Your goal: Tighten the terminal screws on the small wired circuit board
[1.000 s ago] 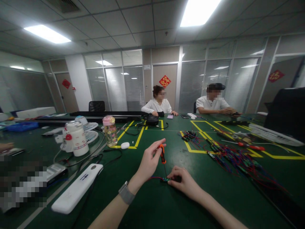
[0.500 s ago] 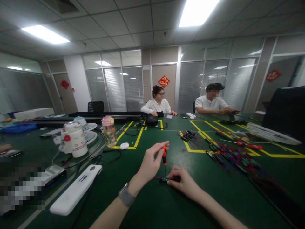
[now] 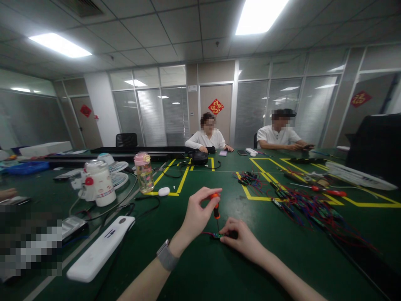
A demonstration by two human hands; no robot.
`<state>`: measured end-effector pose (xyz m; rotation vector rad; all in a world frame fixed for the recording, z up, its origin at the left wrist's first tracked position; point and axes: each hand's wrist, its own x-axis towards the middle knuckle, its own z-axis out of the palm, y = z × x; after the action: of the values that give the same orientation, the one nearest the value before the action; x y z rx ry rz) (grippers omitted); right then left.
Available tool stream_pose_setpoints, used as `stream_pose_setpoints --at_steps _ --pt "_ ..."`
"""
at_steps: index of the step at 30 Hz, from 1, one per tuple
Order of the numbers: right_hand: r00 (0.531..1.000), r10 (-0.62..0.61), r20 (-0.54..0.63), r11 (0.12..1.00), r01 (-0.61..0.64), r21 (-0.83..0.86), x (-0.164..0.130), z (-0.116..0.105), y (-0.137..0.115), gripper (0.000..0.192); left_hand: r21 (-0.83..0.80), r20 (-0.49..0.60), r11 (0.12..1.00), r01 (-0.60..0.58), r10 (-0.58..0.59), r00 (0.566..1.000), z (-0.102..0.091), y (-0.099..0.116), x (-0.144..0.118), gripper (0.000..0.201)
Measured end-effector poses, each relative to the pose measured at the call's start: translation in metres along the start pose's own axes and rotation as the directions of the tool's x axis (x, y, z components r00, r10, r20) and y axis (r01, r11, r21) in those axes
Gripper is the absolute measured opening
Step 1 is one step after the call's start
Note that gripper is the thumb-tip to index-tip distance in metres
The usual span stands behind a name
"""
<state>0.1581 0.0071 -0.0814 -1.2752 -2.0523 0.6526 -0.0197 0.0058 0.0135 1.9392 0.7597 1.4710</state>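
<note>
My left hand (image 3: 196, 216) grips a small screwdriver (image 3: 216, 210) with an orange and black handle, held upright with its tip down on a tiny circuit board (image 3: 216, 235). My right hand (image 3: 240, 239) presses that board against the green table (image 3: 200, 267), fingers closed on it. Red and blue wires trail from the board toward the left. A grey watch sits on my left wrist.
A pile of wired boards (image 3: 300, 205) lies to the right inside yellow tape lines. A white flat device (image 3: 100, 247), a white jug (image 3: 97, 183), a fan and a pink-capped bottle (image 3: 143, 172) stand left. Two people (image 3: 209, 137) sit at the far side.
My left fingers have shifted on the screwdriver handle, with the thumb and forefinger curling over its top. The right hand and the board stay put.
</note>
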Motion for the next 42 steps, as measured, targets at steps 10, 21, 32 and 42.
stream_pose_setpoints --at_steps 10,21,32,42 --pt "1.0 0.012 0.011 1.0 -0.012 0.007 -0.001 -0.002 -0.003 0.011 -0.05 0.026 0.999 -0.012 0.013 1.0 -0.001 -0.001 -0.001 0.025" --pt "1.0 -0.001 0.013 1.0 0.001 0.007 -0.001 -0.002 -0.003 0.011 -0.07 0.015 0.998 0.005 -0.004 1.0 -0.002 -0.003 0.0 0.027" --pt "1.0 -0.014 -0.004 1.0 0.014 0.015 -0.002 -0.001 -0.004 0.009 -0.071 0.056 0.997 0.042 -0.038 0.998 -0.007 -0.006 0.002 0.031" --pt "1.0 -0.014 0.002 1.0 0.014 0.02 0.0 0.0 0.0 0.009 0.078 0.043 0.995 -0.054 0.051 0.998 -0.001 -0.009 -0.002 0.034"
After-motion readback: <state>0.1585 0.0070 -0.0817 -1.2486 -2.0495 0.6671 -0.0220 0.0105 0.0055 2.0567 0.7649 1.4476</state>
